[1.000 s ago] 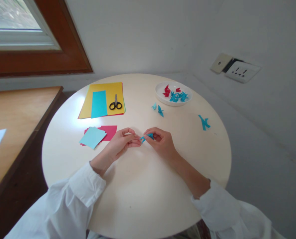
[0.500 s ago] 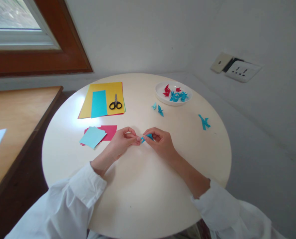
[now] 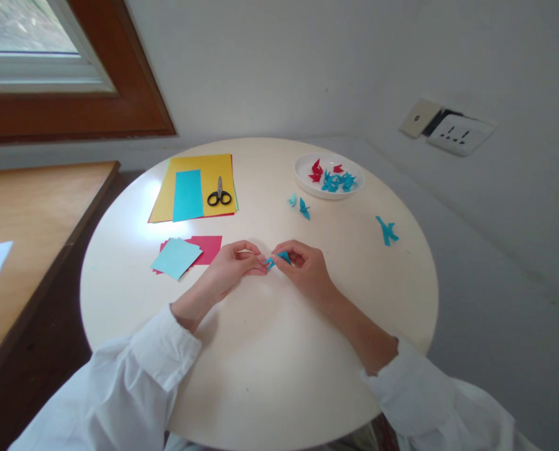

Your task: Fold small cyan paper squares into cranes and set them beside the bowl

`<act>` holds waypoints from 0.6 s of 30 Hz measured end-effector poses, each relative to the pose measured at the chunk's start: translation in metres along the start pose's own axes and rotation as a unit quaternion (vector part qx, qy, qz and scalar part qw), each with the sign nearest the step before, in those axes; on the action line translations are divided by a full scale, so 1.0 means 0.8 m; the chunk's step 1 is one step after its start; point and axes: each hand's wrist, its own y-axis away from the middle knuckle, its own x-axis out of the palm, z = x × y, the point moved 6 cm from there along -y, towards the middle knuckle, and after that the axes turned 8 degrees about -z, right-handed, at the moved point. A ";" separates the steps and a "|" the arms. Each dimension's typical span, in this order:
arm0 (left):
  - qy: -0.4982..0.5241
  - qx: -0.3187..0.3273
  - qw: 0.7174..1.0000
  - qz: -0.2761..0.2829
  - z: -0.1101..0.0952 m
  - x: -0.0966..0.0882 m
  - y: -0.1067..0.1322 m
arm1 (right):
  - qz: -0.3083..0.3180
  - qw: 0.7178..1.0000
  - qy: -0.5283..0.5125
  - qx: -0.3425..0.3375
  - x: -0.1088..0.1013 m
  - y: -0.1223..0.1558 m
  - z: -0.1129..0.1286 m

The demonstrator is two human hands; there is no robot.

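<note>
A small blue folded paper piece (image 3: 278, 258) sits between my two hands, just above the middle of the round cream table (image 3: 260, 351). My left hand (image 3: 235, 266) pinches its left tip with curled fingers. My right hand (image 3: 303, 266) pinches the right side, fingers closed round it. Both wrists rest on the tabletop, in white sleeves.
Black scissors (image 3: 219, 194) lie on yellow sheets (image 3: 213, 169) with a blue strip (image 3: 187, 195). Light blue (image 3: 176, 257) and red squares (image 3: 207, 247) lie to my left. A white dish (image 3: 307, 181) holds red and blue folded pieces; more blue pieces (image 3: 387, 230) lie loose. Wooden ledge (image 3: 30, 213) at left.
Both hands stay pinched on the blue paper piece with only slight finger shifts. The view has barely moved.
</note>
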 end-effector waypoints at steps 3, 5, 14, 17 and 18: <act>-0.031 0.007 1.000 -0.004 0.001 -0.001 -0.001 | 0.000 1.000 0.002 0.001 0.001 0.000 0.000; -0.040 0.018 0.999 -0.013 0.003 -0.003 -0.002 | 0.000 1.000 0.002 -0.001 0.002 0.000 0.000; -0.048 0.043 0.998 -0.011 0.000 0.000 -0.001 | -0.009 0.999 0.024 -0.025 0.002 0.001 -0.001; -0.049 0.045 0.998 -0.015 -0.002 0.000 -0.001 | -0.009 0.999 0.033 -0.027 0.001 0.001 -0.002; -0.045 0.043 0.998 -0.018 -0.002 0.000 -0.001 | -0.011 0.999 0.037 -0.028 0.001 0.001 -0.003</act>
